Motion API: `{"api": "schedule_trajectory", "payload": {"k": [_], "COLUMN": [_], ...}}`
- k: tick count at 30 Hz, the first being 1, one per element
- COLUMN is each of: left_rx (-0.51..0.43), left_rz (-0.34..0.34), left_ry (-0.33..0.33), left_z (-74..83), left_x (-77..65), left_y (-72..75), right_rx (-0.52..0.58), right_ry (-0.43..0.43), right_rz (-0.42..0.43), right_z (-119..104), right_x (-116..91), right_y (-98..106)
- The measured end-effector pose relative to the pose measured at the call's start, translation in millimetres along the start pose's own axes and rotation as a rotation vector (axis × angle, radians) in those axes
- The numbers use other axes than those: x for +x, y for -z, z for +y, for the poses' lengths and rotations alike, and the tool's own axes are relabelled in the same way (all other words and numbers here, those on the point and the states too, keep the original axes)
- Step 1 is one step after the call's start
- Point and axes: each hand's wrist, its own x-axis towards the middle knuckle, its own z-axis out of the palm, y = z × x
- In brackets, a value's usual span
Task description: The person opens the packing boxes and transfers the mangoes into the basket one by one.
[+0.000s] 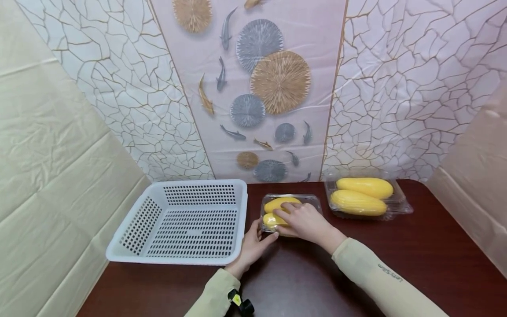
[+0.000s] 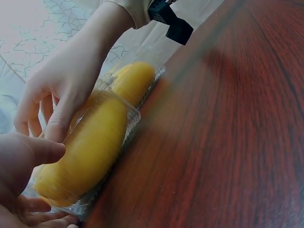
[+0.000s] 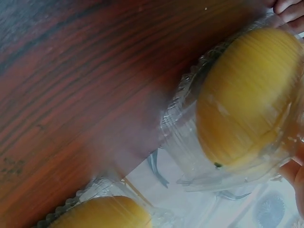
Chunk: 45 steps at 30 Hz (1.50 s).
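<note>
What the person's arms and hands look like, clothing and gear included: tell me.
The left hand and right hand wear no gloves. The left sleeve and right sleeve are long and pale beige, the right bearing small dark lettering. At the left wrist sits a black device with a yellow patch; another black gadget shows at the right wrist.

Looks like thin, clear, glossy plastic on the boxes (image 1: 314, 202), finely ridged along the edges, and smooth with soft highlights on the fruit (image 1: 358, 203) seen through it. Seems to be pale, smooth plastic with a low sheen on the basket (image 1: 174, 259), and polished, streaked wood grain throwing back light on the table (image 1: 428, 251). Reads as creased, slightly glossy sheeting on the backdrop (image 1: 396, 88), and matt cloth on the sleeves (image 1: 360, 262).
</note>
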Motion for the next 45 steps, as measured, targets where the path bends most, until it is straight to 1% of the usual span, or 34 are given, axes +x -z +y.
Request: {"api": "schedule_trajectory", "payload": {"k": [6,12,20,28,35,39,42,45], "left_rx": [-0.016,-0.01,-0.008,-0.037,-0.032,-0.025,-0.021,-0.024], "left_rz": [-0.007,0.016,0.001,0.014,-0.004,0.012,0.024,0.022], "left_ry": [-0.001,-0.012,0.016,-0.01,-0.009,-0.024,-0.033,-0.046], "left_z": [-0.1,-0.8,-1.1,-0.4,-0.7,-1.3,-2.6,-4.9], "left_x": [-3.0,2.4,-0.8,2.3,3.8,3.7,3.4,3.2], "left_y": [1.1,-0.3,-2.1,-1.4,-0.4,-0.8,-0.9,-1.0], "right_rx": [-0.01,-0.019,0.008,-0.001,-0.01,-0.026,-0.046,-0.053], "right_ry": [0.001,-0.017,-0.034,-0.037,-0.051,-0.054,-0.059,-0.071], "right_rz": [-0.004,-0.003,-0.024,-0.018,-0.03,-0.023,-0.039,-0.055], "right_z": [-2,-1,-4,-3,-3,-6,-10,-12], "right_x": [-1,0,-4,0,1,3,4,4], "right_y": [-1,1,0,-1,0,-1,-1,-1]}}
